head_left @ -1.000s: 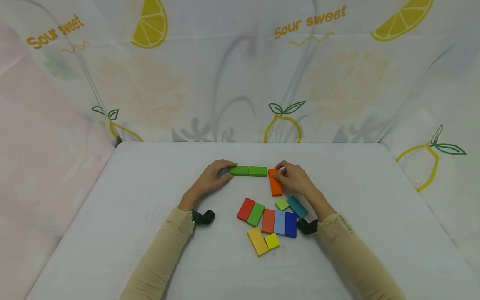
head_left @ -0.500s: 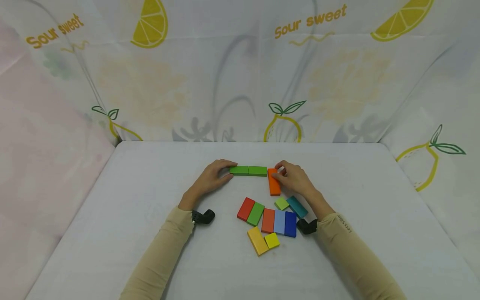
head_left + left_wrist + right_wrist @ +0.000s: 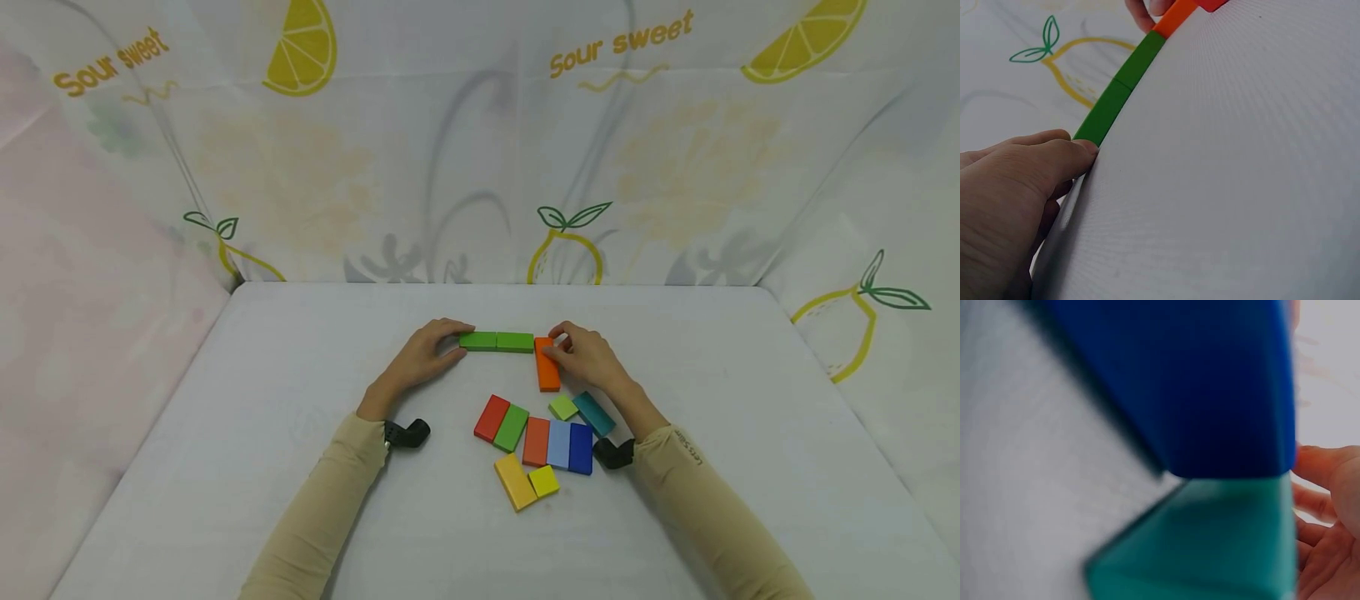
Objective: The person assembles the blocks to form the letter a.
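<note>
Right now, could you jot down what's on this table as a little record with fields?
Left hand: fingertips pinch the left end of the green blocks, two set end to end
Right hand: pinches the orange block, whose top end meets the green row's right end
Loose blocks: red, green, light blue, dark blue, teal, yellow
Surface: white table
</note>
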Motion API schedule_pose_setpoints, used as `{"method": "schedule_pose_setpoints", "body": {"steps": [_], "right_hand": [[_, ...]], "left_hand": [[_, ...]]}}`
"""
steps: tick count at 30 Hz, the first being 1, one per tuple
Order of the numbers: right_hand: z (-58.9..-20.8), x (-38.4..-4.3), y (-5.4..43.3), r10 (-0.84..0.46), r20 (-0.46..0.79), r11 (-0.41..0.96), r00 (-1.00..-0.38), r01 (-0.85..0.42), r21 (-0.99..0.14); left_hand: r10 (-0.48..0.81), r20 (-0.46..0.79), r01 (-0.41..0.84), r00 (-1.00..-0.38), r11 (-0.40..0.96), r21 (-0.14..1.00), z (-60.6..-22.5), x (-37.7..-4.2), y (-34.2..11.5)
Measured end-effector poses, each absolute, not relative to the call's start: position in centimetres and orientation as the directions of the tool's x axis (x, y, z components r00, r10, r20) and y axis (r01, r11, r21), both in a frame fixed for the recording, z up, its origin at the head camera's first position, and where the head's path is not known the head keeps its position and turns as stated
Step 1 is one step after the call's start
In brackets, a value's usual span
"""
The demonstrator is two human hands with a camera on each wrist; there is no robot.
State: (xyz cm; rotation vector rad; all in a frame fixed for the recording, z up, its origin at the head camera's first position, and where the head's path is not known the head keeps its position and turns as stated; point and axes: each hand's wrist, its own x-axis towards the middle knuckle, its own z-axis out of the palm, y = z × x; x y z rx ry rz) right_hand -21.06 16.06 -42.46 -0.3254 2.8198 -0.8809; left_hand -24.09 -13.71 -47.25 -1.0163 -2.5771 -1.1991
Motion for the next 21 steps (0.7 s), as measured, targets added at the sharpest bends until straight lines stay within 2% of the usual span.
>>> {"method": "schedule_pose_setpoints", "body": {"steps": [11, 21], "right_hand": [[-42.26, -20.92, 15.91, -0.256, -0.107, 0.793, -0.961, -0.145, -0.592], [-42.61, -21.22, 15.84, -0.225, -0.113, 0.807, -0.968, -0.12, -0.578]], "left_hand": [[0.518, 0.353, 0.606, -0.779, 0.477, 0.637, -47.28, -24.06, -13.78], [0.525, 0.372, 0.624, -0.766, 0.467, 0.626, -47.32, -24.13, -13.81]]}}
